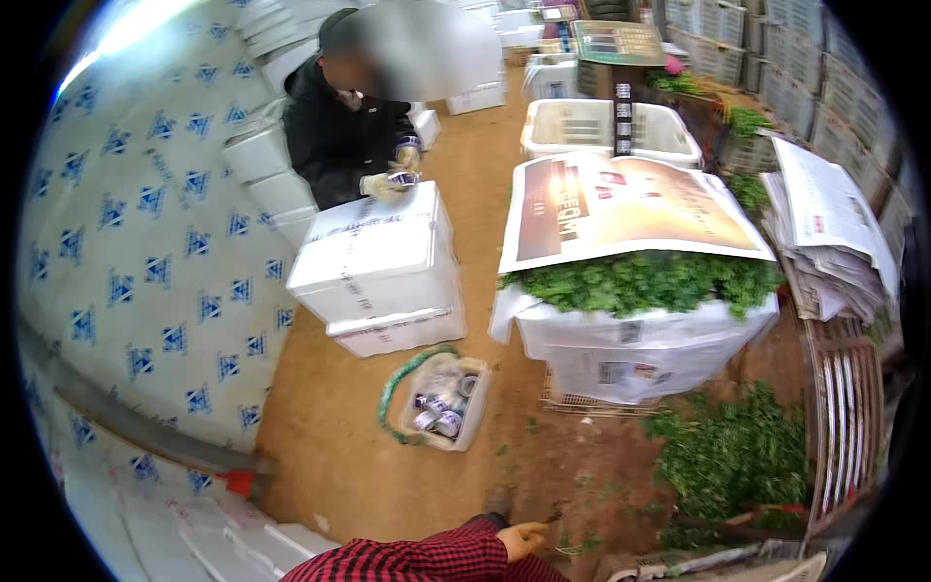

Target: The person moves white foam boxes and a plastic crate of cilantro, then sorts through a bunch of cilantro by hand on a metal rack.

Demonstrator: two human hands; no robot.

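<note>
My left hand (524, 540), in a yellow-orange glove, reaches in from the lower edge below a red and black checked sleeve (407, 560). Its fingers point to the right, loosely stretched, and I see nothing held in them. A dark shoe (498, 501) shows just beyond it. My right hand is out of sight. Ahead of me on the floor stands a small white basket (472, 412) with a green wrapped handle (388, 393), holding several purple and white rolls (448, 422). To the right lies a heap of loose leafy greens (732, 456).
A person (339, 126) in dark clothes and gloves leans over stacked white foam boxes (373, 257). On the right, a paper-lined crate (621, 359) of greens lies under a printed sheet (630, 209). Behind it are a white basket (553, 121) and a scale (621, 44). Stacked paper (834, 228) stands far right.
</note>
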